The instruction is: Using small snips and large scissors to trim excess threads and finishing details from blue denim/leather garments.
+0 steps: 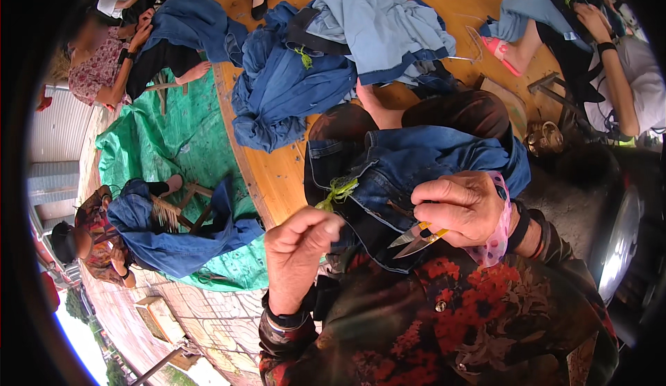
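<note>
Across my lap lies a pair of blue denim jeans (430, 151) with a dark inner side turned up. A tuft of yellow-green thread (340, 189) rests on its edge. My right hand (461, 205) is closed on small scissors (419, 241) with yellow on the handles, blades apart and pointing left over the denim. My left hand (300, 250), just left of the cloth and near the thread tuft, is closed with thumb and forefinger pinched. Whatever it may hold is too small to make out.
A heap of denim garments (291, 87) covers part of the wooden board (277, 191) ahead. Co-workers handle denim at the left and far right. A green tarp (139, 143) spreads at the left. A metal pot (546, 138) stands at my right.
</note>
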`<action>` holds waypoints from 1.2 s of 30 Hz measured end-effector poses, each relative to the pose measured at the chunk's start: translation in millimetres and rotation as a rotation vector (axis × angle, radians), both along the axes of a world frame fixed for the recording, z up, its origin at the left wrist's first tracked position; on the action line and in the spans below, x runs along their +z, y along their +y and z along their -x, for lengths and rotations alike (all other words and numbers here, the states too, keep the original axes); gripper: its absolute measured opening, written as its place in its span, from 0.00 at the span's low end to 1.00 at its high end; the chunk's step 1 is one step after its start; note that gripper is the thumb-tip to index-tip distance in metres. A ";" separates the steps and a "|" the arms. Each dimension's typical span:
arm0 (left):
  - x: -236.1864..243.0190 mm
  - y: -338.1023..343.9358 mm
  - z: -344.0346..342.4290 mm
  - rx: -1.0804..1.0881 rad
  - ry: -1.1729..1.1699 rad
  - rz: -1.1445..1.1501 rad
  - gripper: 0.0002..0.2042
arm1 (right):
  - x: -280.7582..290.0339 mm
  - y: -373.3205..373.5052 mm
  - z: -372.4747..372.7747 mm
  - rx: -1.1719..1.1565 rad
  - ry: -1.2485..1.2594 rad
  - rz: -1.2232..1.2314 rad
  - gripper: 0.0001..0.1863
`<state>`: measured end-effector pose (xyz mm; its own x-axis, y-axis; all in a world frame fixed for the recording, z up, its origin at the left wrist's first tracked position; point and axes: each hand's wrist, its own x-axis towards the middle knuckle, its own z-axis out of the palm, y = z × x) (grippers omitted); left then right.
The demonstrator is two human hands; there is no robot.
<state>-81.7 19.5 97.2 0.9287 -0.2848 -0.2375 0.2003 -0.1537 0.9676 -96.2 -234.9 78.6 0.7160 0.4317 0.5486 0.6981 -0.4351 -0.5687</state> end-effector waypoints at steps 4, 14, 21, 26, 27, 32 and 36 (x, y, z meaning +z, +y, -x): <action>6.2 -14.3 0.2 -0.165 0.385 0.127 0.16 | 0.4 6.8 1.4 0.014 -0.033 -0.001 0.10; -9.6 -34.7 -4.8 -0.113 0.603 0.274 0.06 | 5.9 4.4 7.7 0.099 0.200 -0.098 0.10; -13.2 -36.6 1.1 0.017 0.529 0.461 0.08 | 5.7 -9.2 11.6 -0.099 0.366 -0.089 0.18; -16.3 -37.8 2.8 0.038 0.547 0.521 0.09 | 3.5 -3.4 12.4 -0.101 0.294 -0.081 0.17; -16.5 -38.2 2.9 0.036 0.549 0.527 0.10 | 2.0 -2.1 11.9 -0.100 0.294 -0.082 0.17; -16.0 -40.9 1.8 0.025 0.549 0.532 0.11 | 1.1 1.0 10.6 -0.107 0.248 -0.095 0.16; -17.1 -41.0 3.0 0.010 0.548 0.544 0.12 | 4.9 1.9 8.8 -0.082 0.288 -0.146 0.14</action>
